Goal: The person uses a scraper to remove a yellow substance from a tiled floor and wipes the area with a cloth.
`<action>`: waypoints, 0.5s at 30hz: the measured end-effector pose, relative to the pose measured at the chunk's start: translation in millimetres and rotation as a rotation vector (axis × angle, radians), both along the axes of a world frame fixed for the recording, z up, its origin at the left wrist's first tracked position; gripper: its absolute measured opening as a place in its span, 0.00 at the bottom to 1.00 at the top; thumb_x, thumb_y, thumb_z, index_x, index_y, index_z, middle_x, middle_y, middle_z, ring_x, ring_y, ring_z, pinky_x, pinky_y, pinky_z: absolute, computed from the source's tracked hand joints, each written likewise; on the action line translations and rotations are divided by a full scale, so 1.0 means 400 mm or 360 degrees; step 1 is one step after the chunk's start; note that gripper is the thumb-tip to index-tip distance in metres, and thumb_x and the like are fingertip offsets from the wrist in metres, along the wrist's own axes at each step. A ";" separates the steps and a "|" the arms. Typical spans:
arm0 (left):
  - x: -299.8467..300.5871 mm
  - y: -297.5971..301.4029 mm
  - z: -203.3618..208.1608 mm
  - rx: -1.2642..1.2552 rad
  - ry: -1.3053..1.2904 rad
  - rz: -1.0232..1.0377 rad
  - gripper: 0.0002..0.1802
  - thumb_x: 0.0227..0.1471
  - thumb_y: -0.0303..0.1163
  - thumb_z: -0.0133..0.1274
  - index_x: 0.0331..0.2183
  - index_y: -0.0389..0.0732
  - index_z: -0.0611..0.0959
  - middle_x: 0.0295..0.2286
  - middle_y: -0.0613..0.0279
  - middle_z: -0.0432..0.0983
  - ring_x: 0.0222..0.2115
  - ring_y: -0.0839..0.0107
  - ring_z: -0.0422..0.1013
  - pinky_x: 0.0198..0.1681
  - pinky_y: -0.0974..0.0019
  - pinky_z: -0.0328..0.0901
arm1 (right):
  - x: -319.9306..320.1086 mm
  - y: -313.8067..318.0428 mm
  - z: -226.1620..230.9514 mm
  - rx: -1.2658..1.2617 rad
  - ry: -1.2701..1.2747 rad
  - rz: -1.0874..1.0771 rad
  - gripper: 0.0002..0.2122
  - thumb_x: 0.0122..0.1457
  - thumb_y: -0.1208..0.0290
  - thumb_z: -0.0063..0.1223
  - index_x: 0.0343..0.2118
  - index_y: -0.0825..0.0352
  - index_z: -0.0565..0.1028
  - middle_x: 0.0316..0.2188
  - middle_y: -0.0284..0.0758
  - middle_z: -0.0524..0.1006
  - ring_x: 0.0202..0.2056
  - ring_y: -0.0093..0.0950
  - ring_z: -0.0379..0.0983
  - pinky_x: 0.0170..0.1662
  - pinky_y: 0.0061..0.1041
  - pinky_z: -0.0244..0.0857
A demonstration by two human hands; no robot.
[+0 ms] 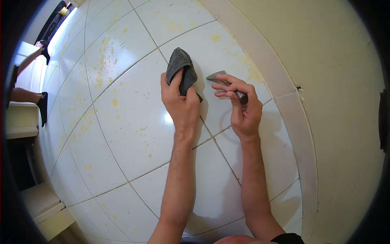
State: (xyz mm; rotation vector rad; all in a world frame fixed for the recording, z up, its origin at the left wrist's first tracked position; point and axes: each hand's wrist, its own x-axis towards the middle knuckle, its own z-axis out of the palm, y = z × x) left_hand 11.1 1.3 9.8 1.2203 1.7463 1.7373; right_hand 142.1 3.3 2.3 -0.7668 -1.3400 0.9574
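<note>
Bunched in my left hand (183,107) is a dark grey cloth (178,61), its folded end pointing away from me over the white tiles. My fingers are wrapped into the cloth and partly covered by it. To the right, my right hand (248,110) grips a putty knife (243,96) with a dark handle. Its flat metal blade (214,76) points left toward the cloth, with a gap between them. Both hands are over the white tiled floor (134,150); whether the blade touches the tile I cannot tell.
Yellowish patches (103,61) are scattered over the tiles, mostly to the left and far side. A tiled skirting (290,116) curves along a beige wall (345,122) at right. At far left show another person's legs in black socks (43,107) and pale step-like furniture (40,199).
</note>
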 end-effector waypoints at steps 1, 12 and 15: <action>0.005 -0.002 0.005 -0.0086 -0.0117 -0.0036 0.18 0.52 0.14 0.46 0.46 0.26 0.79 0.43 0.58 0.68 0.41 0.68 0.71 0.42 0.71 0.66 | 0.005 0.001 -0.003 -0.0006 0.0064 -0.0001 0.05 0.62 0.84 0.51 0.40 0.72 0.74 0.43 0.42 0.80 0.39 0.30 0.82 0.41 0.23 0.75; 0.007 0.008 -0.007 0.0007 0.0110 0.0037 0.21 0.46 0.13 0.44 0.44 0.27 0.80 0.37 0.55 0.68 0.36 0.62 0.70 0.40 0.67 0.66 | 0.026 0.009 -0.007 0.0210 -0.0294 0.0023 0.12 0.56 0.90 0.54 0.41 0.71 0.72 0.40 0.40 0.78 0.36 0.31 0.77 0.37 0.26 0.72; 0.005 0.011 -0.009 0.0048 0.0148 0.0037 0.21 0.46 0.13 0.45 0.44 0.27 0.80 0.38 0.54 0.68 0.37 0.61 0.71 0.41 0.67 0.67 | 0.023 0.007 -0.005 0.0268 -0.0372 -0.0018 0.12 0.56 0.89 0.54 0.42 0.70 0.72 0.40 0.40 0.78 0.36 0.33 0.77 0.37 0.27 0.73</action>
